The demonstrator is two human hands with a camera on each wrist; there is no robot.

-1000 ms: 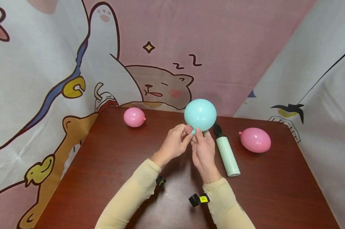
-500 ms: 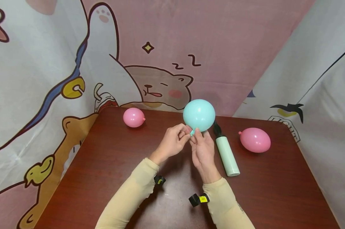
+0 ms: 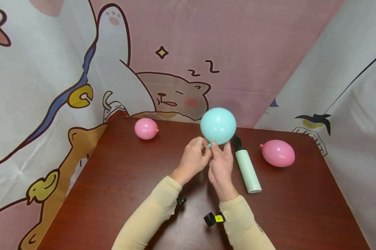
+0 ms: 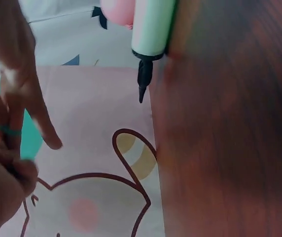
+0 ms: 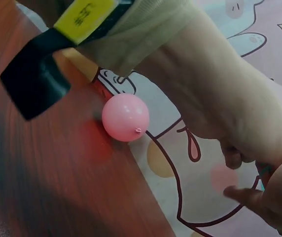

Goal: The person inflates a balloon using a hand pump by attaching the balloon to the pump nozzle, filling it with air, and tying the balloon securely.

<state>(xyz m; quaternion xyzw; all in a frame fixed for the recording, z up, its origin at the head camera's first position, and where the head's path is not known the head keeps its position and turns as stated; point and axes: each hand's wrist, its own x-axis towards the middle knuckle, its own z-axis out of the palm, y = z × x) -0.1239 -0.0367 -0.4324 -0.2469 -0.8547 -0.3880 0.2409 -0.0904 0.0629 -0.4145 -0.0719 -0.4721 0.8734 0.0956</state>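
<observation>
An inflated turquoise balloon point(image 3: 218, 125) is held up above the far part of the table, its neck point(image 3: 209, 145) pointing down toward the person. My left hand point(image 3: 194, 156) pinches the neck from the left with bent fingers. From the right, my right hand point(image 3: 221, 165) pinches the neck with its thumb, while other fingers extend under the balloon. In the left wrist view a stretched turquoise strand point(image 4: 10, 131) crosses the fingers beside the balloon point(image 4: 31, 136). The fingers largely cover the neck in the right wrist view.
A pale green hand pump point(image 3: 248, 170) with a black nozzle lies right of the hands. One tied pink balloon point(image 3: 146, 128) rests at the back left, another pink balloon point(image 3: 278, 153) at the right. A printed cloth point(image 3: 253, 52) hangs behind the brown table point(image 3: 119, 180).
My left hand has shifted slightly right, its knuckles turned more upward, closer against the right hand. The turquoise balloon has barely moved; the pump and pink balloons stay put.
</observation>
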